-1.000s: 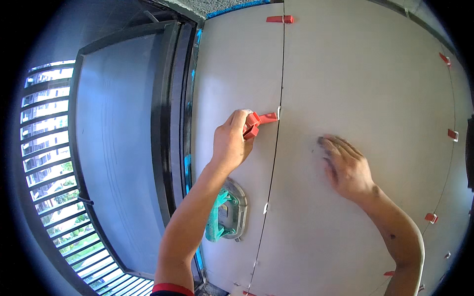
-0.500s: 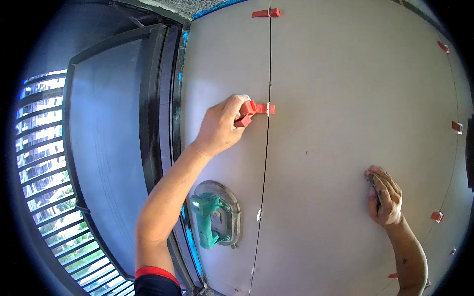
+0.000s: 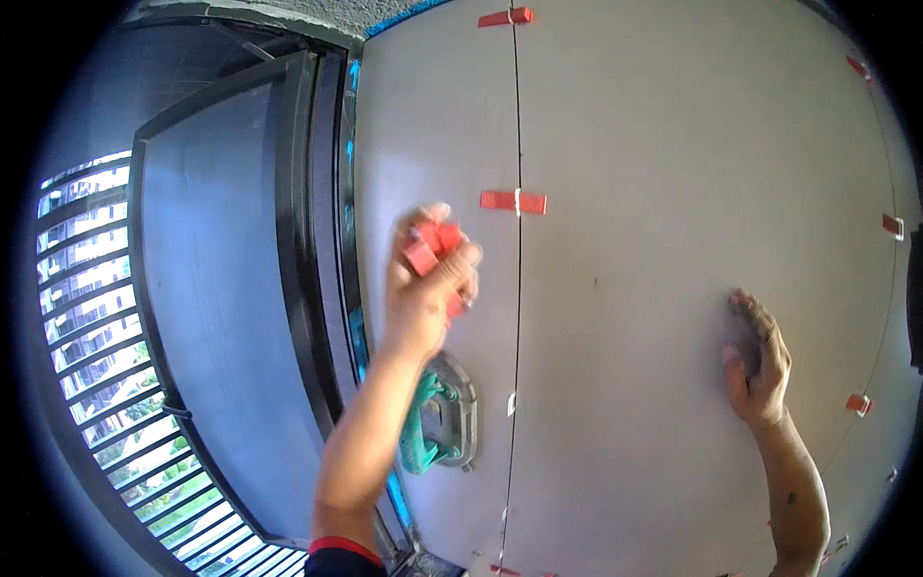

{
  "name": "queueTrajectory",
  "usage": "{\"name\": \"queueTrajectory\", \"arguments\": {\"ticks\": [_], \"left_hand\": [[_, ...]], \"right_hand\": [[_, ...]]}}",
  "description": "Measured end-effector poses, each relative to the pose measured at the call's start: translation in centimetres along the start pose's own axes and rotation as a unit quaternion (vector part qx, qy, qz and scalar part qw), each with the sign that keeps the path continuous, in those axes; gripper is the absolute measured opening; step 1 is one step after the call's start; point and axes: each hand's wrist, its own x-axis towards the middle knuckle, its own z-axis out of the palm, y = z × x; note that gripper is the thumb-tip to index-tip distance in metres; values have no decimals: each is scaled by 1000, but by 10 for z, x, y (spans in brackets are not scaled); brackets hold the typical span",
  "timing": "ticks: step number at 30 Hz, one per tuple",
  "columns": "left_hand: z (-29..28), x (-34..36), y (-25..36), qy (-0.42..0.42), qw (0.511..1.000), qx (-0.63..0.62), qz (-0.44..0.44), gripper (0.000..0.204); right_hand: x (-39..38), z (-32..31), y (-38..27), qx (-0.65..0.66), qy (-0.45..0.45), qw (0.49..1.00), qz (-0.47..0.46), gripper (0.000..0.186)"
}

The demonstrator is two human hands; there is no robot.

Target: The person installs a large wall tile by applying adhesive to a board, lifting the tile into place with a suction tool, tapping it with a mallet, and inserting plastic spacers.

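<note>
My left hand, slightly blurred, is closed around several red tile leveling wedges in front of the narrow grey wall tile. Up and to the right of it, a red wedge sits through a white clip across the vertical joint. Further down that joint a white clip has no wedge in it. My right hand has its fingers stretched out against the wide grey tile, and I see nothing held in it.
A green-handled suction lifter sticks to the narrow tile, partly behind my left forearm. Another red wedge crosses the joint at the top. Wedges and clips line the right-hand joint. A dark-framed window panel and bars stand left.
My left hand has drawn back from the joint, down and left, leaving a wedge in the clip. My right hand's fingers have straightened. The view has shifted slightly.
</note>
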Motion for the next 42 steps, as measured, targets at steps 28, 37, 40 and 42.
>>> {"name": "queueTrajectory", "arguments": {"ticks": [28,37,40,42], "left_hand": [[70,-231,-51,1,963,-89,-255,65],[51,-44,0,93,886,449,76,34],[16,42,13,100,718,687,49,64],[29,60,6,68,705,706,12,70]], "right_hand": [[-105,87,-194,422,-145,817,365,42],[-125,40,-88,346,202,825,400,32],[-136,16,-43,229,274,849,389,49],[-190,-6,8,109,251,895,352,45]]}}
